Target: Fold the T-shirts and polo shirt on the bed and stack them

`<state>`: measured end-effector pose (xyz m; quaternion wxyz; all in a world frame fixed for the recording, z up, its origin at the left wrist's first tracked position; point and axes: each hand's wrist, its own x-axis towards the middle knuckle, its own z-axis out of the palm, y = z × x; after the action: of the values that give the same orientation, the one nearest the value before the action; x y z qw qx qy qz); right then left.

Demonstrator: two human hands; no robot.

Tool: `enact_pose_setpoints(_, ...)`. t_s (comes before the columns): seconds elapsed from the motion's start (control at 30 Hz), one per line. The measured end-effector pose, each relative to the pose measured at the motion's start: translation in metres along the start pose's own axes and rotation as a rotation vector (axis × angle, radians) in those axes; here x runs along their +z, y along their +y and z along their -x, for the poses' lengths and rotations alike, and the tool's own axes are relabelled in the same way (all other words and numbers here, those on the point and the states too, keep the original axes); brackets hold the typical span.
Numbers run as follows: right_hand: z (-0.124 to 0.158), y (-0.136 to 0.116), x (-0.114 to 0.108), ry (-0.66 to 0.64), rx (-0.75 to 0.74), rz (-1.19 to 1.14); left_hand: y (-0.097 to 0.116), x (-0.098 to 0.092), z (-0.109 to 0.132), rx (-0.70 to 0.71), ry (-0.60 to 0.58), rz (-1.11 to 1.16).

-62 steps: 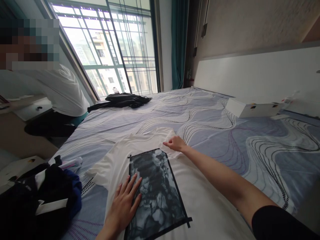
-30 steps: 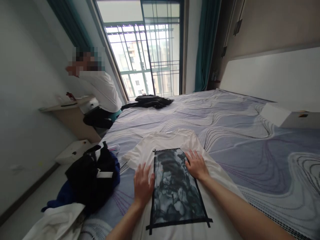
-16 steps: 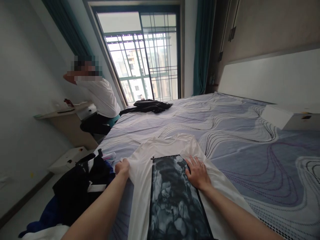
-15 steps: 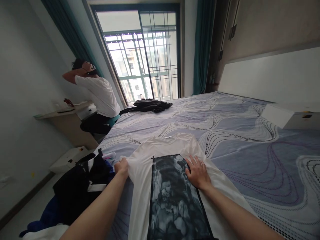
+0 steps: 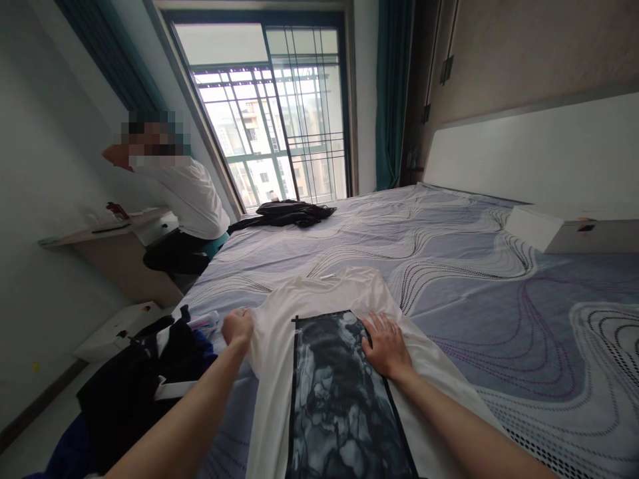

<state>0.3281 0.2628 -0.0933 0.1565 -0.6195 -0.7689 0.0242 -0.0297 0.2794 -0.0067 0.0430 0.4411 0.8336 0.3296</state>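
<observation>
A white T-shirt [image 5: 319, 296] with a large dark grey print [image 5: 334, 399] lies flat on the bed, collar pointing away from me. My left hand [image 5: 237, 327] is closed on the shirt's left sleeve edge. My right hand [image 5: 384, 346] rests flat with fingers spread on the right edge of the print.
The bed [image 5: 449, 266] has a grey-blue wavy-patterned cover. A heap of dark clothes [image 5: 144, 379] lies at its near left corner, a black garment [image 5: 289, 213] at the far edge, a white box [image 5: 559, 229] by the headboard. Another person [image 5: 184, 199] in a white shirt sits at a desk by the window.
My left hand went from lying flat on the print to gripping the left sleeve. My right hand came back from the collar to the print's right edge. The view swung left.
</observation>
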Motion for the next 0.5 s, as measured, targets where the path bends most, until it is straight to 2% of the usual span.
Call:
enact_pose_setpoints(0.13,0.001,0.0,-0.003,-0.014,0.003,-0.005,0.045,0.033,0.012,0.154,-0.175,-0.037)
enact_pose_setpoints(0.23,0.001,-0.001,-0.006,-0.027,-0.003,-0.005,0.058,0.047,0.021,0.252,-0.223,-0.081)
enact_pose_setpoints(0.37,0.0,-0.001,-0.008,-0.04,0.003,0.003,0.035,0.059,0.041,0.337,-0.289,-0.159)
enact_pose_setpoints(0.5,0.0,-0.001,-0.007,-0.034,0.001,0.003,0.012,0.071,0.063,0.357,-0.389,-0.35)
